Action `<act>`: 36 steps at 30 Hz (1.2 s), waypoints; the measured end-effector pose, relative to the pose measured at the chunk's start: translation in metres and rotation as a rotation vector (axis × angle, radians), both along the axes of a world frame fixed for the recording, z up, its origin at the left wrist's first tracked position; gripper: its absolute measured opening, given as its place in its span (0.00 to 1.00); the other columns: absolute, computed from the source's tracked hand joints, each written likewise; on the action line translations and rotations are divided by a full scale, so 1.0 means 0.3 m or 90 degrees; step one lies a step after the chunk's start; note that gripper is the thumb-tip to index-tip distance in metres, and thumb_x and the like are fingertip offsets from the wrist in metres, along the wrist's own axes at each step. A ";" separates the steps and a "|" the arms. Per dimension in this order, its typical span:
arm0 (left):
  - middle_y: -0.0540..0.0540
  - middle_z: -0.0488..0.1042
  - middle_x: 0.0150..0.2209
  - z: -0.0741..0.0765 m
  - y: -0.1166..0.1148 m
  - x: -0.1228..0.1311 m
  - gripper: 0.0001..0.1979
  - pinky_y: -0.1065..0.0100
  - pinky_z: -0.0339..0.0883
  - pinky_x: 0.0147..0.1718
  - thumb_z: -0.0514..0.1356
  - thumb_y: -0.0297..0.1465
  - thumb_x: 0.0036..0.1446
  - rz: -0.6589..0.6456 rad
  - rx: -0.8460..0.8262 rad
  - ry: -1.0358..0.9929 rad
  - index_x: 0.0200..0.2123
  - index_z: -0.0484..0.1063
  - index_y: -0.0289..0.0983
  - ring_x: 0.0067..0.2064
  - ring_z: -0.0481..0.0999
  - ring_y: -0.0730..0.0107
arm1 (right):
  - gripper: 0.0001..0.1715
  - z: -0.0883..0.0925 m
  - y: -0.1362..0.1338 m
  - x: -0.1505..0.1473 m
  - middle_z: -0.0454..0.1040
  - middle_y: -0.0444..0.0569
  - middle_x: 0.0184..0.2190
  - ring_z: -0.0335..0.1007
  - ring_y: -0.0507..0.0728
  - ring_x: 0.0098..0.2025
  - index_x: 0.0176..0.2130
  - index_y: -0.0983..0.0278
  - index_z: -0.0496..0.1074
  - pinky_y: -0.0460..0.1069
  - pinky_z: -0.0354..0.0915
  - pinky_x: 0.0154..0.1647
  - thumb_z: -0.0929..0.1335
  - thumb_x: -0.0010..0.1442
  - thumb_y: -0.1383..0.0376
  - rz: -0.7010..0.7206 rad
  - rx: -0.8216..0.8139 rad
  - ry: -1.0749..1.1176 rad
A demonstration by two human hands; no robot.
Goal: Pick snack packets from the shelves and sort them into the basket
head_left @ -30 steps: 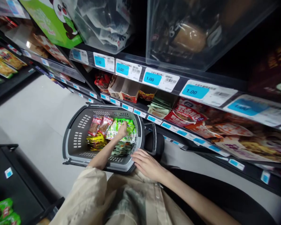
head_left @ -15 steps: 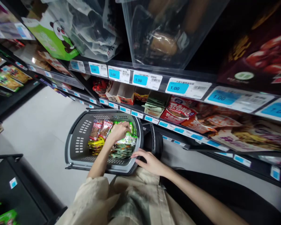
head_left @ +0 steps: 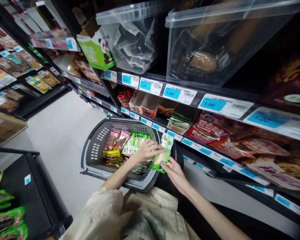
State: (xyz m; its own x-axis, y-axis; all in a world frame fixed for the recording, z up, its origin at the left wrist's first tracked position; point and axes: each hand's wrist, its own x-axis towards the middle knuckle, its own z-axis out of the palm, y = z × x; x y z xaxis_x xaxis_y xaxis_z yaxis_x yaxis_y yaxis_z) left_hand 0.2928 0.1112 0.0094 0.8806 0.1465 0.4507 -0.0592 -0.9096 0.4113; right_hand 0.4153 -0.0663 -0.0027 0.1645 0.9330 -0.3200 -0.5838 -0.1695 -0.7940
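A green and white snack packet (head_left: pixel 166 144) is held up over the right rim of the grey shopping basket (head_left: pixel 91 161). My right hand (head_left: pixel 176 175) grips its lower end, thumb on the front. At its left edge, my left hand (head_left: pixel 148 151) has its fingers on the packet, closed on it. Inside the basket lie red snack packets (head_left: pixel 117 138), yellow packets (head_left: pixel 112 156), more green and white packets (head_left: pixel 132 141) and darker green packets (head_left: pixel 141 167), partly hidden by my left arm.
On the right, a shelf unit with price tags (head_left: pixel 178 95) carries clear plastic bins (head_left: pixel 202 50) and snack bags (head_left: pixel 207 128). A low black stand (head_left: pixel 37 186) with green packets is at the lower left. A cardboard box (head_left: pixel 7 125) sits behind it on the pale floor (head_left: pixel 57 133).
My left hand has come up from inside the basket to its right rim with a green and white packet. My right hand has left the rim and taken hold of the packet. The view has shifted.
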 end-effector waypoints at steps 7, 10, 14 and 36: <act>0.40 0.73 0.51 0.032 0.008 0.022 0.19 0.61 0.78 0.41 0.57 0.41 0.70 0.234 -0.718 -0.106 0.59 0.66 0.40 0.48 0.78 0.62 | 0.27 -0.007 0.000 -0.014 0.84 0.49 0.44 0.81 0.63 0.50 0.45 0.59 0.71 0.57 0.76 0.53 0.80 0.53 0.51 0.003 0.001 -0.056; 0.43 0.71 0.50 0.024 0.019 0.020 0.27 0.65 0.78 0.37 0.70 0.41 0.58 0.236 -0.847 -0.025 0.56 0.67 0.39 0.45 0.76 0.66 | 0.26 -0.018 0.003 -0.009 0.83 0.48 0.43 0.81 0.62 0.50 0.43 0.58 0.69 0.56 0.76 0.52 0.80 0.54 0.51 0.002 0.023 -0.079; 0.46 0.71 0.46 0.008 0.026 0.017 0.34 0.69 0.76 0.35 0.76 0.42 0.47 0.268 -0.866 0.013 0.54 0.69 0.39 0.42 0.75 0.69 | 0.25 -0.034 0.003 -0.011 0.82 0.48 0.45 0.80 0.60 0.51 0.45 0.59 0.70 0.54 0.75 0.54 0.79 0.56 0.52 0.009 0.057 -0.101; 0.51 0.75 0.32 0.045 0.016 0.023 0.23 0.75 0.65 0.29 0.77 0.43 0.45 0.191 -0.869 0.069 0.34 0.73 0.35 0.32 0.73 0.75 | 0.27 -0.042 0.027 0.024 0.82 0.51 0.49 0.79 0.62 0.51 0.52 0.61 0.75 0.55 0.74 0.55 0.76 0.61 0.49 0.082 0.068 -0.128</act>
State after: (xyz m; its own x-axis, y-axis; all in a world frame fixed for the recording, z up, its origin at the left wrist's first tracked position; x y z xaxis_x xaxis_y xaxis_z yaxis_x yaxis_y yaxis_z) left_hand 0.2997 0.1161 0.0230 0.7587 0.5950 -0.2653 0.1518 0.2345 0.9602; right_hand 0.4226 -0.0583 -0.0152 0.0930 0.9772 -0.1907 -0.3917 -0.1402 -0.9093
